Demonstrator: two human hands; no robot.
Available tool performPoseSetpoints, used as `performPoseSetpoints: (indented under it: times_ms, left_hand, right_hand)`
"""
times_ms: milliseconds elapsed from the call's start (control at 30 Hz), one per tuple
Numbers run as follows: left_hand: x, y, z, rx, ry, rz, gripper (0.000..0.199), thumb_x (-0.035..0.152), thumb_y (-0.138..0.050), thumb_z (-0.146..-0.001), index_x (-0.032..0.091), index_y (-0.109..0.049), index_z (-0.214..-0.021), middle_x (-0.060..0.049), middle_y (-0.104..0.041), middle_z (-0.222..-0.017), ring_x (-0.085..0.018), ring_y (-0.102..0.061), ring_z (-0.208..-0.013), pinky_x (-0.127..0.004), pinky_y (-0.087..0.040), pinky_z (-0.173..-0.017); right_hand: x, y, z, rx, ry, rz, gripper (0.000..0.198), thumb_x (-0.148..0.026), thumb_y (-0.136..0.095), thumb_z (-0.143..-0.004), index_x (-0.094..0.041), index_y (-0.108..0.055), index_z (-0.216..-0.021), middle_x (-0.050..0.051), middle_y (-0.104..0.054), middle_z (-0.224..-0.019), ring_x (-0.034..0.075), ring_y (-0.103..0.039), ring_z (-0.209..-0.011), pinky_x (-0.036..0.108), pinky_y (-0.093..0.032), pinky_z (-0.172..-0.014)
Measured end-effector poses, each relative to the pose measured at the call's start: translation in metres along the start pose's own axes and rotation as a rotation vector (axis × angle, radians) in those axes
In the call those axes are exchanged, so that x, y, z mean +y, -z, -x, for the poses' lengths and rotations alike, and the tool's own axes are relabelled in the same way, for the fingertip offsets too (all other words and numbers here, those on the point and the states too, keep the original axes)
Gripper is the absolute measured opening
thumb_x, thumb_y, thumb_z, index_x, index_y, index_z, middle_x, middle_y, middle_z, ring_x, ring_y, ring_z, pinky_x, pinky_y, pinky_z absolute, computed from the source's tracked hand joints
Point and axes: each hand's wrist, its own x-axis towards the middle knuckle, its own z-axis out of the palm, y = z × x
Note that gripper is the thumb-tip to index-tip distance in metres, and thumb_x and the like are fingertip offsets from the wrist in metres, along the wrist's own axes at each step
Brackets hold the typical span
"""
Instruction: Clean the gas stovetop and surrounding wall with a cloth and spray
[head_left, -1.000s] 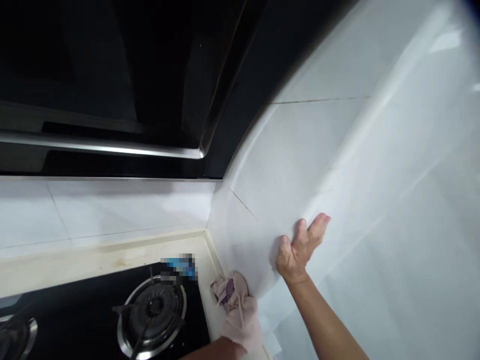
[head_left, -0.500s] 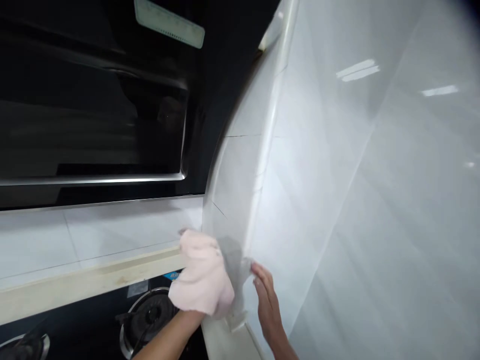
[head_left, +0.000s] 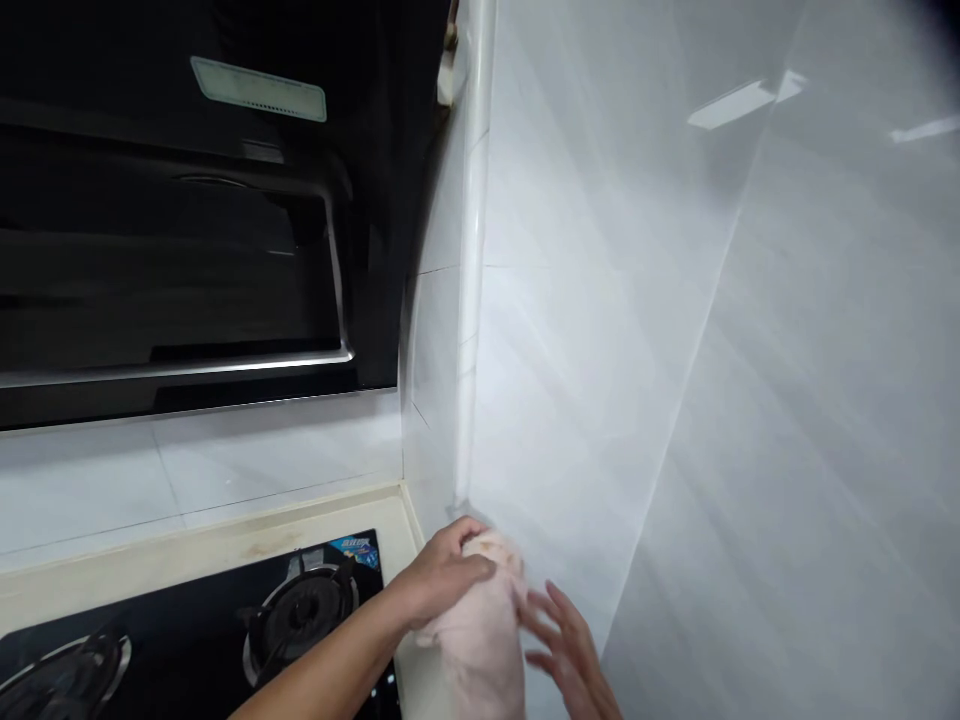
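Observation:
A pale pink cloth (head_left: 486, 640) hangs down over the end of the counter, by the white corner trim of the wall. My left hand (head_left: 448, 575) is closed on its upper part, thumb across the front. Just right of the cloth is my right hand (head_left: 566, 645), slightly blurred, its fingers spread. Its fingertips are close to the cloth's edge; whether they touch it I cannot tell.
A black range hood (head_left: 375, 310) fills the upper left. Below it is a black gas stove (head_left: 187, 620) with two burners, set in a cream counter (head_left: 322, 515). White corner trim (head_left: 469, 300) and glossy wall tiles (head_left: 585, 330) rise on the right.
My left hand has moved right with the cloth, from in front of the tiled corner to the trim's lower end. My right hand has dropped away from the trim, fingers spreading. The view has shifted right.

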Motion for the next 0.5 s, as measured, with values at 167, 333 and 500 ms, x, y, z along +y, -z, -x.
performPoseSetpoints:
  times_ms: [167, 333, 500]
  left_hand:
    - [0.05, -0.022, 0.001, 0.085, -0.328, -0.007, 0.046, 0.036, -0.068, -0.08, 0.02, -0.063, -0.123, -0.007, -0.068, -0.108, -0.023, -0.06, -0.107, -0.035, -0.05, -0.091]
    - [0.102, 0.024, -0.007, 0.557, -0.686, -0.188, 0.038, 0.044, -0.058, -0.09, 0.025, -0.065, -0.122, -0.009, -0.058, -0.122, -0.023, -0.053, -0.119, -0.037, -0.046, -0.1]
    - [0.128, 0.069, -0.029, 0.816, -0.809, -0.354, 0.04, 0.042, -0.049, -0.097, 0.028, -0.055, -0.133, -0.008, -0.052, -0.13, -0.02, -0.052, -0.118, -0.039, -0.045, -0.101]
  right_hand:
    - [-0.065, -0.06, -0.056, 0.106, 0.189, -0.002, 0.078, -0.062, -0.053, -0.089, -0.019, -0.032, -0.151, 0.016, -0.046, -0.144, 0.03, -0.051, -0.126, 0.043, -0.048, -0.099]
    - [-0.163, -0.1, -0.145, 0.31, 0.866, 0.015, 0.037, -0.044, -0.051, -0.095, -0.019, -0.063, -0.119, 0.011, -0.053, -0.126, 0.024, -0.049, -0.125, 0.042, -0.043, -0.106]
    - [-0.245, -0.137, -0.207, 0.284, 1.23, 0.444, 0.043, -0.041, -0.041, -0.1, -0.024, -0.052, -0.138, 0.011, -0.036, -0.145, 0.027, -0.035, -0.136, 0.051, -0.037, -0.108]
